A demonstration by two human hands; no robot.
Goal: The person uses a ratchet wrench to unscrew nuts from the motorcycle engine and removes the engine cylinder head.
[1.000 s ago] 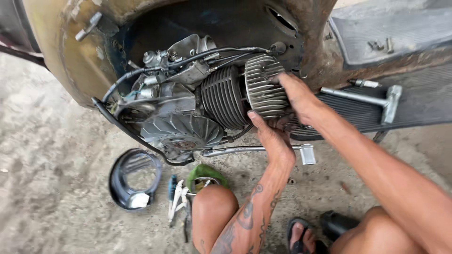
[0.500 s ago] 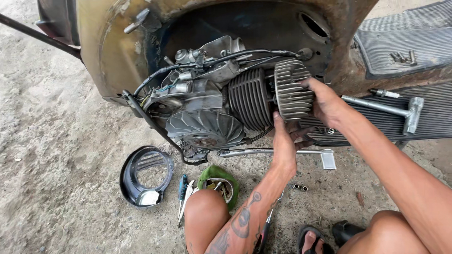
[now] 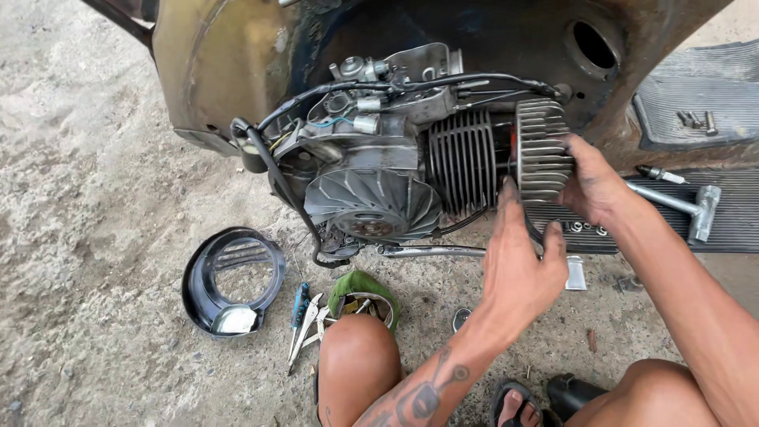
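Both hands grip finned cylinder head (image 3: 541, 150): right hand (image 3: 594, 183) fingers wrapped on right side, left hand (image 3: 520, 265) fingers touching near edge.

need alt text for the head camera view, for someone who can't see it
Both bare hands grip a finned cylinder head at the end of a small engine in a rusty scooter body: the right hand cups its far side, the left hand its near edge. A black fan cover and pliers lie on the sandy ground.
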